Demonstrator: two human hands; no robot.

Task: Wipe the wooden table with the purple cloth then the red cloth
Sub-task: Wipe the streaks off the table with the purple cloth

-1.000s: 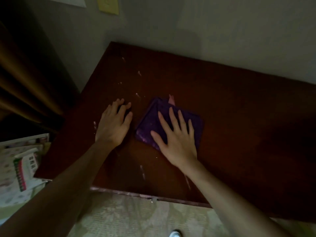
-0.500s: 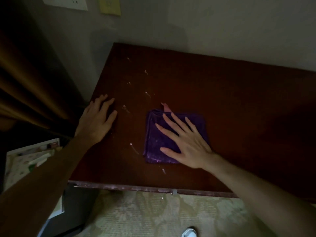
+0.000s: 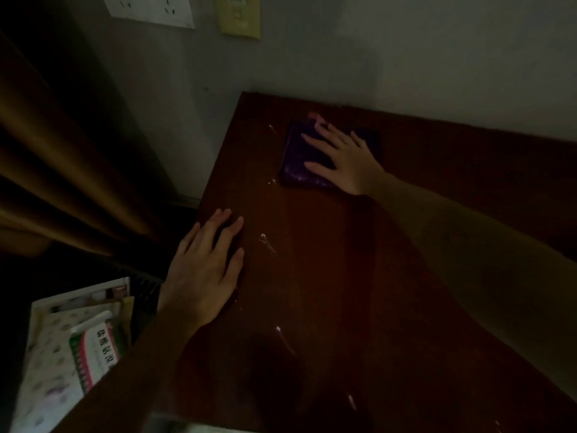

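Since half a second ago the right hand (image 3: 346,157) has pushed the purple cloth (image 3: 299,157) from the middle of the wooden table (image 3: 359,276) to its far left corner, close to the wall, and the left hand (image 3: 203,270) now lies nearer the camera along the left edge.

At the far left a brown curtain (image 3: 62,145) hangs in folds. Below it, at the near left, a box of papers and packets (image 3: 71,348) sits off the table, one packet printed in red, green and white. Above, on the grey wall (image 3: 406,51), are a white socket plate (image 3: 150,9) and a yellowish plate (image 3: 239,15).

The left hand rests flat, palm down, fingers loosely spread, on the table's left edge; it holds nothing. To its right, pale wet streaks (image 3: 265,240) glint on the dark top, running from near the cloth toward the near edge.

Further right and farther away, the right hand presses flat on the folded purple cloth with fingers splayed wide, not gripping it. The cloth lies flat on the wood, square-folded, its left part showing beyond the fingers. A small pinkish-red bit (image 3: 313,116) shows at the cloth's far edge, touching it; what it is cannot be told.
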